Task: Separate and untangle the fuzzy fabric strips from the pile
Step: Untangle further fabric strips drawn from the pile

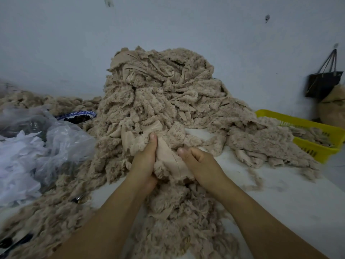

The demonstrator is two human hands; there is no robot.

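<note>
While the left grip (144,161) and right grip (197,163) clench one beige fuzzy fabric strip (168,157) between them, the heaped beige strip pile (158,86) rises just beyond. Separating seems underway; the next move likely calls for drawing it clear.

The left hand (143,165) and right hand (201,165) bury their fingertips in the fabric strip (168,159). The plastic bag (61,139) and the pile (158,90) hide half the patterned bowl (78,115). The yellow basket (317,136) runs off the right edge. A dark object (17,239) at lower left is too blurred to name.
</note>
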